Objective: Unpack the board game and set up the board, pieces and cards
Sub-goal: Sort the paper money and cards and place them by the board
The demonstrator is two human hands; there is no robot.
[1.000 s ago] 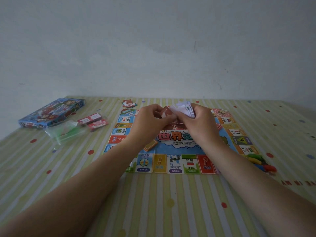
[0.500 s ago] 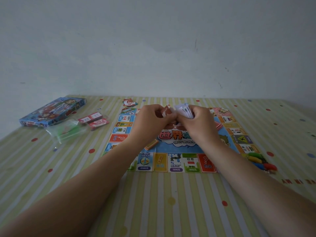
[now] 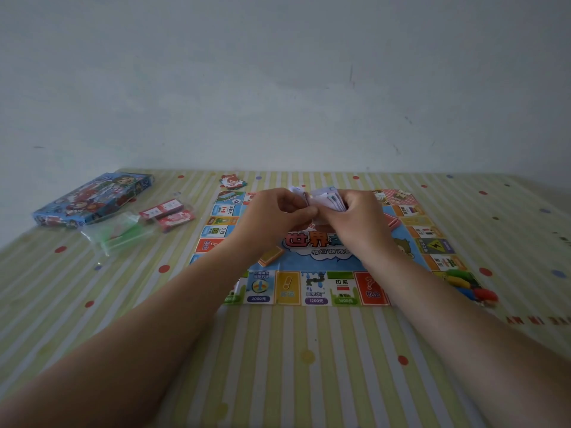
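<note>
- Pale paper notes (image 3: 329, 199), fanned and blurry, are pinched between the left hand (image 3: 278, 216) and right hand (image 3: 355, 222), above the board (image 3: 318, 287).
- Both hands hide the board's centre title.
- Coloured pieces (image 3: 466, 284) lie at its right corner.
- Game box (image 3: 92, 199) sits far left on the desk (image 3: 309, 350).

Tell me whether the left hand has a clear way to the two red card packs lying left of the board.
Probably yes. The red card packs lie in the open left of the board, nothing between. But the left hand is shut on the paper stack it shares with the right hand.
</note>
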